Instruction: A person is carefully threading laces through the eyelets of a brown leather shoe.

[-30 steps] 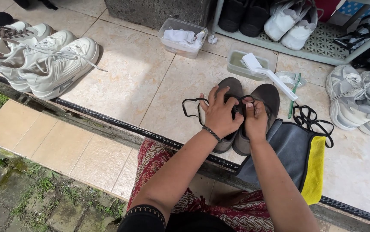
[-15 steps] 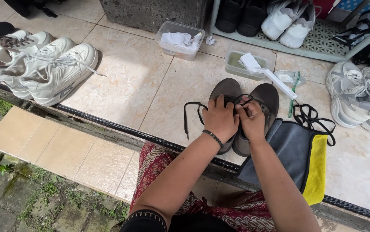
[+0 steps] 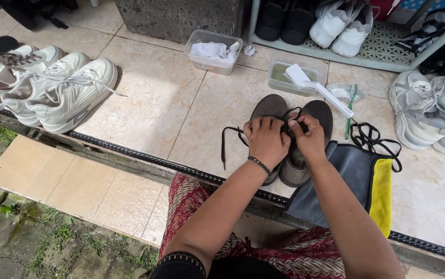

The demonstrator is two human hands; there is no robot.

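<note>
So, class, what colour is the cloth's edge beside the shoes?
Yellow, on the grey cloth; head view.

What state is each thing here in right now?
Dark shoes: side by side on the tiles, under both hands.
Black lace: loose, one end trailing left.
Left hand: fingers pinching the lace.
Right hand: fingers pinching the lace.
Brush: resting across the water tub.

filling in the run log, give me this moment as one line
left hand: on dark shoes, gripping black lace | right hand: pinching same lace | nearby: white brush, grey-yellow cloth
</note>
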